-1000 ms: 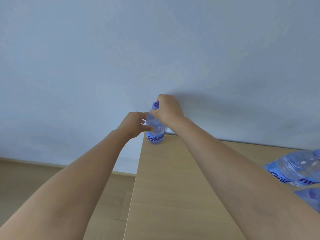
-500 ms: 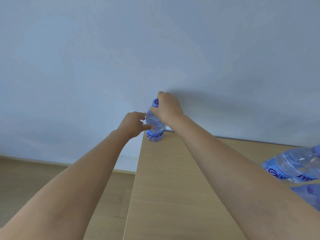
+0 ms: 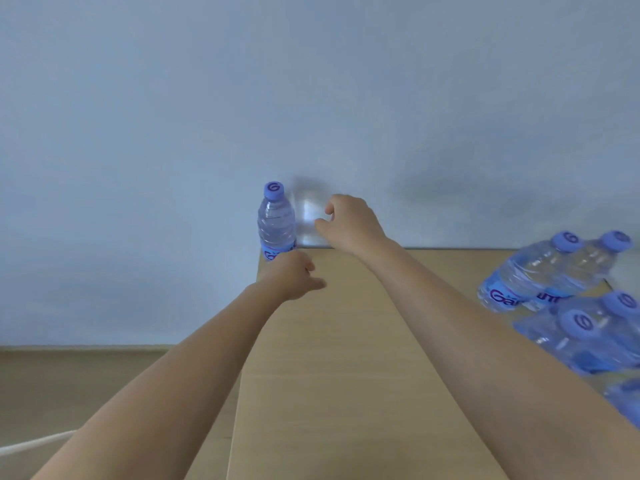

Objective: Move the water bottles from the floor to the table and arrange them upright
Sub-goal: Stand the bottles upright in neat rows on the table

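A clear water bottle [image 3: 276, 223] with a blue cap and blue label stands upright at the far left corner of the light wooden table [image 3: 346, 358], against the wall. My left hand [image 3: 294, 277] is in front of the bottle's base, fingers loosely curled, holding nothing. To the right of the bottle my right hand [image 3: 349, 220] hovers a small gap away, fingers apart and empty. Several more bottles [image 3: 540, 271] of the same kind are at the table's right side, leaning in the wide-angle view.
A pale blue-grey wall [image 3: 311, 98] rises directly behind the table. Wooden floor [image 3: 86, 382] lies to the left, below the table's left edge. A white cord [image 3: 34, 445] crosses the floor at the lower left.
Both hands have let go of the upright bottle and drawn back: the right moved off to the right, the left lowered toward me. The bottle stays standing at the corner.
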